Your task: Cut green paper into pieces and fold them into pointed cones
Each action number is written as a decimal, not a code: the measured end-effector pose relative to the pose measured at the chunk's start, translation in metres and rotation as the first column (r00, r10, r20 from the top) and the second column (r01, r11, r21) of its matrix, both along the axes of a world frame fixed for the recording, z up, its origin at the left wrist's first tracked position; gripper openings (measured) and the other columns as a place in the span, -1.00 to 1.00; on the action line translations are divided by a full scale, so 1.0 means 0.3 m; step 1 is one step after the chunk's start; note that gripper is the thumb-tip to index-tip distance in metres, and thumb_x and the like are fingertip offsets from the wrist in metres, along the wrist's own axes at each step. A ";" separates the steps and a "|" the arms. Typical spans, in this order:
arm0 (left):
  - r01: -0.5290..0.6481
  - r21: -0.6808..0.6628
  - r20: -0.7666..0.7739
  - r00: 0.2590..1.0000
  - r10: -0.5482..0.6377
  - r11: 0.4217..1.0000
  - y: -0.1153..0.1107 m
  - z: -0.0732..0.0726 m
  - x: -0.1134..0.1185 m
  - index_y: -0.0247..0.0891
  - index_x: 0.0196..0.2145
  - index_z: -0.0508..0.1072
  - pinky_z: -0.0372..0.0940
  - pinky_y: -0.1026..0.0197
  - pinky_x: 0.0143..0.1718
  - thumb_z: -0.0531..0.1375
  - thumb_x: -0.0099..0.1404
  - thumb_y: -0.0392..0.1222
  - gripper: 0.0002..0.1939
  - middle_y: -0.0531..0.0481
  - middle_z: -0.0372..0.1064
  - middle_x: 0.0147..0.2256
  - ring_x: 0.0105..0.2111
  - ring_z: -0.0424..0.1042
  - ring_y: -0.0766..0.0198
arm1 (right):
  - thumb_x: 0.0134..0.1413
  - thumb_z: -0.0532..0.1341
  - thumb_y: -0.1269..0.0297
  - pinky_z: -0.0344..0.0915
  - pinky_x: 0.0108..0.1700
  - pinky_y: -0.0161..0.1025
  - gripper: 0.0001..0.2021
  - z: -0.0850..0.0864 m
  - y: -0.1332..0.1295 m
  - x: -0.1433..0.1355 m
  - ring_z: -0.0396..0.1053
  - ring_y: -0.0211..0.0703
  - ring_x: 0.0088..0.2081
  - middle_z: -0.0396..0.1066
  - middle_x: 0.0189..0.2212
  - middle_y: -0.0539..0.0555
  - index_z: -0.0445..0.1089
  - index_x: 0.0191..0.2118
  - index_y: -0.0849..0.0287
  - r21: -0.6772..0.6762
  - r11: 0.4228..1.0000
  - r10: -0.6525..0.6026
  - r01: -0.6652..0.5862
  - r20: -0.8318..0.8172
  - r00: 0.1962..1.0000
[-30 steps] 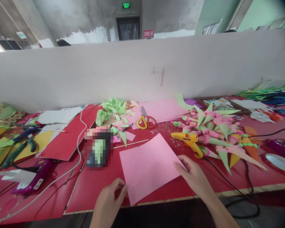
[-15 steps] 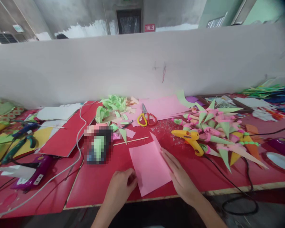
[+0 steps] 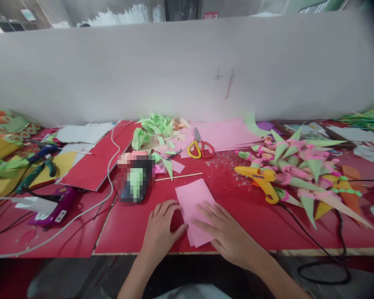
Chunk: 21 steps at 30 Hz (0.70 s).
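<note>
A sheet of pink paper [image 3: 196,195] lies folded over on the red table in front of me, its two layers slightly offset at the near end. My right hand [image 3: 218,226] rests flat on top of it with fingers spread. At the paper's left edge is my left hand [image 3: 163,224], thumb and fingers curved apart, the thumb tip touching or nearly touching the edge. Beyond the paper lies a thin wooden stick [image 3: 179,177]. Scissors [image 3: 200,147] with one yellow and one red handle lie farther back.
A yellow glue gun [image 3: 262,179] lies on the right, beside a heap of pink and green paper cones [image 3: 294,160]. Green paper scraps [image 3: 156,126] and flat pink sheets [image 3: 227,131] lie along the white partition [image 3: 162,74]. A white cable [image 3: 109,174] crosses the left side near a purple power strip [image 3: 57,207].
The raised right part of the pink paper has been folded down to the left. My right hand has moved left onto it and flattened; my left hand's fingers have opened out.
</note>
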<state>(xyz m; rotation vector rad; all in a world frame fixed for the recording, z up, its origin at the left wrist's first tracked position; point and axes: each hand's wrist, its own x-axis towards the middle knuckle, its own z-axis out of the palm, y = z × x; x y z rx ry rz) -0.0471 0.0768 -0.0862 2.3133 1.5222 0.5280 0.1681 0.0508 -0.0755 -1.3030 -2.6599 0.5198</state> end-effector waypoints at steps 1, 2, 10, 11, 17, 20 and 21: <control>0.000 0.000 0.000 1.000 0.000 1.000 -0.001 0.000 0.000 -0.16 -0.16 0.29 0.13 0.00 -0.09 0.17 0.13 -0.15 -0.71 -0.02 0.26 -0.04 -0.06 0.20 0.10 | -0.12 -0.02 0.57 -0.22 0.21 0.01 -0.30 0.000 0.001 -0.004 -0.31 -0.11 0.25 -0.20 0.25 -0.04 -0.03 0.20 -0.07 0.002 1.000 0.003 -0.003 0.003 1.000; 0.000 -0.003 0.000 1.000 0.000 1.000 -0.003 0.000 0.001 -0.15 -0.16 0.29 0.14 0.01 -0.10 0.17 0.13 -0.16 -0.71 -0.01 0.26 -0.02 -0.05 0.20 0.10 | -0.11 -0.02 0.56 -0.22 0.21 0.01 -0.30 -0.001 0.002 -0.007 -0.30 -0.10 0.25 -0.19 0.25 -0.04 -0.03 0.20 -0.07 0.005 1.000 0.007 -0.007 0.005 1.000; 0.001 0.010 0.004 1.000 -0.001 1.000 -0.008 0.000 0.003 -0.14 -0.15 0.30 0.15 0.01 -0.11 0.16 0.14 -0.14 -0.71 -0.01 0.26 0.00 -0.03 0.19 0.08 | -0.10 -0.02 0.54 -0.27 0.20 0.08 -0.31 0.001 0.004 -0.022 -0.29 -0.11 0.25 -0.16 0.25 -0.04 -0.05 0.20 -0.09 0.007 1.000 -0.007 0.007 0.031 0.999; 0.002 0.013 0.003 1.000 -0.002 1.000 -0.008 -0.001 0.004 -0.14 -0.15 0.30 0.16 0.01 -0.12 0.15 0.14 -0.13 -0.71 -0.01 0.26 0.00 -0.03 0.19 0.08 | -0.10 -0.02 0.54 -0.28 0.20 0.09 -0.31 0.002 0.004 -0.023 -0.29 -0.11 0.25 -0.16 0.25 -0.04 -0.05 0.20 -0.09 0.006 1.000 -0.007 0.007 0.030 1.000; 0.007 0.040 -0.010 1.000 -0.006 0.999 -0.009 -0.003 0.004 -0.13 -0.15 0.29 0.15 0.02 -0.11 0.12 0.17 -0.10 -0.73 0.00 0.26 0.00 -0.04 0.20 0.10 | -0.11 0.01 0.51 -0.28 0.19 0.10 -0.31 0.008 0.015 -0.025 -0.26 -0.09 0.24 -0.13 0.24 -0.04 -0.03 0.19 -0.11 -0.006 1.000 0.008 -0.008 0.013 1.000; 0.009 0.066 -0.025 1.000 -0.008 0.998 -0.011 -0.006 0.006 -0.13 -0.16 0.29 0.16 0.04 -0.12 0.11 0.19 -0.07 -0.75 0.00 0.26 -0.01 -0.04 0.21 0.10 | -0.09 0.03 0.47 -0.27 0.19 0.09 -0.34 0.008 0.020 -0.022 -0.24 -0.07 0.24 -0.11 0.23 -0.02 -0.01 0.19 -0.10 -0.005 1.000 0.025 -0.025 -0.003 1.000; 0.007 0.078 -0.028 1.000 -0.005 0.997 -0.011 -0.008 0.007 -0.14 -0.15 0.29 0.16 0.04 -0.13 0.10 0.20 -0.07 -0.74 -0.01 0.26 -0.01 -0.04 0.21 0.10 | -0.07 0.03 0.46 -0.27 0.19 0.09 -0.36 0.007 0.021 -0.020 -0.23 -0.07 0.24 -0.10 0.23 -0.02 -0.01 0.18 -0.10 -0.005 1.000 0.029 -0.029 -0.006 1.000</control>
